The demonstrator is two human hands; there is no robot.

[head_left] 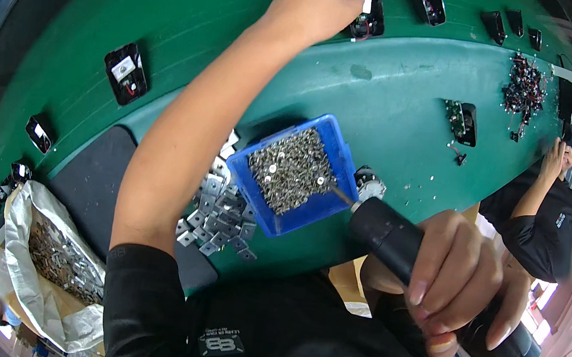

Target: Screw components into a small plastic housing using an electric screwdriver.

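Note:
My right hand point(459, 277) is wrapped round a black electric screwdriver point(388, 234). Its bit points left into a blue plastic bin point(267, 221), reaching the small metal screws point(287, 168) heaped inside. Stretched far forward, my left hand point(316, 2) grips the edge of a black plastic housing point(371, 27) with a white part and thin wires inside; its fingertips are partly hidden. Left of the bin, small silver metal plates point(219, 220) lie in a loose pile, partly behind my left forearm.
More black housings point(126, 74) sit spaced along the green belt point(204, 30). A white-lined box point(66, 258) of metal parts stands at the lower left. A circuit board point(454, 119) and a heap of wired parts point(525, 87) lie right. A co-worker point(537, 219) sits at the right.

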